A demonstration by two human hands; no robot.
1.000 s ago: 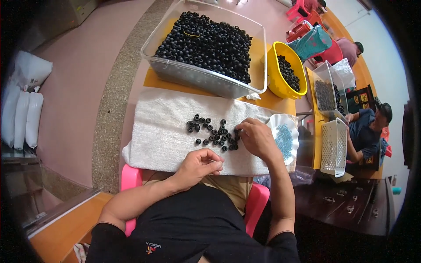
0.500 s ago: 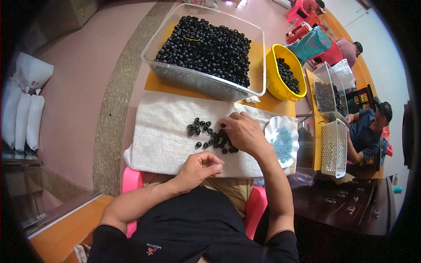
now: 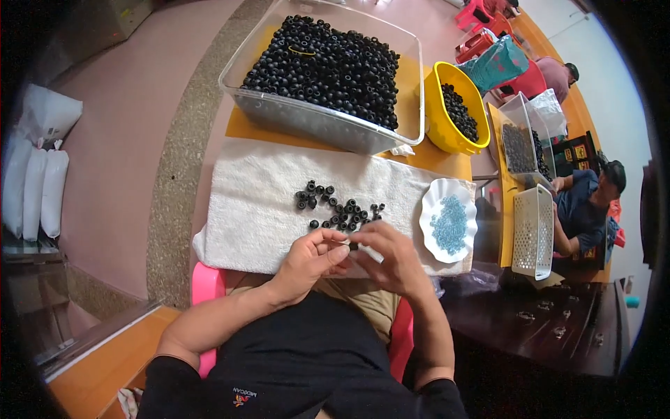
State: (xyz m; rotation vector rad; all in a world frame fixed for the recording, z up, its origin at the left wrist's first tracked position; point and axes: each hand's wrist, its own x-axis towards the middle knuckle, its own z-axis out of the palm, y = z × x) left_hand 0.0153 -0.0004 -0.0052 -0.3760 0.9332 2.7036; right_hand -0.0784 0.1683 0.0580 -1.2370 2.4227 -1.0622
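Note:
My left hand point(image 3: 315, 257) is just off the near edge of a white towel point(image 3: 244, 188), its thumb and fingers pinched together. Something small and pale shows at its fingertips, too small to name. Close against it, my right hand point(image 3: 392, 257) has a small round black part point(image 3: 353, 246) at its fingertips. Beyond both hands, a loose group of such black parts point(image 3: 342, 213) with round holes lies on the towel. To the right, a white scalloped plate point(image 3: 428, 202) holds many small clear-blue pieces point(image 3: 449, 225).
A large clear bin point(image 3: 314, 115) full of black parts stands behind the towel. Beside it is a yellow tub point(image 3: 435, 115) with more of them. Farther right are a white perforated basket point(image 3: 533, 234), another clear bin point(image 3: 520, 133) and a seated person point(image 3: 592, 209).
My right hand has come back from the black parts toward me with one at its fingertips, meeting my left hand. The left hand has shifted only slightly.

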